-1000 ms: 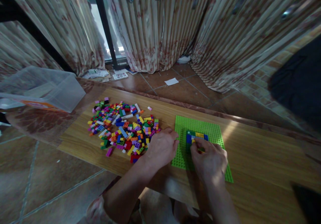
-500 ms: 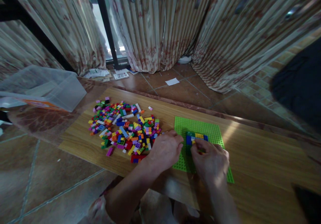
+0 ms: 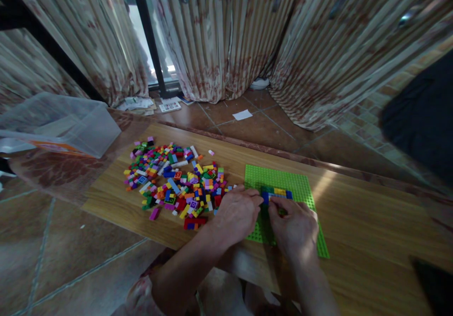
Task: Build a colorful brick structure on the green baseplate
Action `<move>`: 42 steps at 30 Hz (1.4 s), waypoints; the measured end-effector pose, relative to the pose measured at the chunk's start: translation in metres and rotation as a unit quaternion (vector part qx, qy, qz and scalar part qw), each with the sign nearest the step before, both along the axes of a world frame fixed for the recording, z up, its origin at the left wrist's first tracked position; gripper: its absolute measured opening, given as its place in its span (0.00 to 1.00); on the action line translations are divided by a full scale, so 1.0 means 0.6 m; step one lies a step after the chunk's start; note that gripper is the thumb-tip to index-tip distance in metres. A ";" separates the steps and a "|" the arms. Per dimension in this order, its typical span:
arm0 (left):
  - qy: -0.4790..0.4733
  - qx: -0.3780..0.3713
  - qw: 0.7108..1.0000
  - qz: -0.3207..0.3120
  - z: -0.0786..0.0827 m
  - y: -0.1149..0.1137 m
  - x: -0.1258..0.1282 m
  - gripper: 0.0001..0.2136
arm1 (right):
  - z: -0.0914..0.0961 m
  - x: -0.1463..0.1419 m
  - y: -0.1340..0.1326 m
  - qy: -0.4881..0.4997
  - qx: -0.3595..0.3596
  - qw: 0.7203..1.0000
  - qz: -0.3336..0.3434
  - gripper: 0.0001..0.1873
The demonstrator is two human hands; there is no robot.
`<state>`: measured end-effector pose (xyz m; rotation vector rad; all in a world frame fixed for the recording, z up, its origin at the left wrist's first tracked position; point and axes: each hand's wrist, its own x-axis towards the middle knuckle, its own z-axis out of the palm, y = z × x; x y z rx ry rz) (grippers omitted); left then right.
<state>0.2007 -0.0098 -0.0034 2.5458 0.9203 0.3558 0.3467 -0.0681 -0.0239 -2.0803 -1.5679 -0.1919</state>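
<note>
From my feed, the green baseplate (image 3: 283,179) lies flat on the wooden bench (image 3: 371,231). A small brick build (image 3: 278,194) in blue, yellow and green is pressed onto it near the middle.

My left hand (image 3: 237,212) sits at the plate's 9 o'clock edge, knuckles up and fingers curled. Its fingertips lie on the plate and nearly touch the build's left end. I cannot tell whether it grips a brick underneath.

My right hand (image 3: 295,226) covers the plate's 6 o'clock part. Its fingertips are bunched against the near side of the build. The fingers hide whatever is between them, so I cannot tell whether they pinch a piece or only press.

A second ago the left hand was further toward 9 o'clock, with its fingers just at the plate's rim. Since then it has slid in toward 3 o'clock, and the gap to the right hand has almost closed. The right hand has barely shifted, and the build looks the same.

The pile of loose bricks (image 3: 173,181) is spread at 9 o'clock of the plate, just beside the left wrist, and is unchanged. A clear plastic tub (image 3: 60,124) stands well apart at 10 o'clock. Beyond the bench, at 12 o'clock, a scrap of paper (image 3: 242,115) lies on the tiled floor (image 3: 269,132) before striped curtains (image 3: 219,37).
</note>
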 end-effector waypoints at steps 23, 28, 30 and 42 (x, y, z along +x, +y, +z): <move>-0.004 -0.003 1.000 0.016 0.004 -0.001 0.002 0.10 | -0.003 0.022 -0.009 0.200 -0.040 0.979 -0.016 0.14; 0.006 -0.007 1.000 0.009 0.004 0.000 0.004 0.11 | -0.004 0.022 -0.006 0.189 -0.059 0.980 -0.014 0.12; 0.008 -0.004 1.000 0.015 0.003 -0.001 0.005 0.11 | -0.003 0.022 -0.004 0.183 -0.063 0.981 -0.004 0.12; -0.067 0.015 0.995 0.078 0.008 0.000 -0.001 0.10 | -0.017 0.041 -0.009 0.125 -0.032 0.991 0.019 0.15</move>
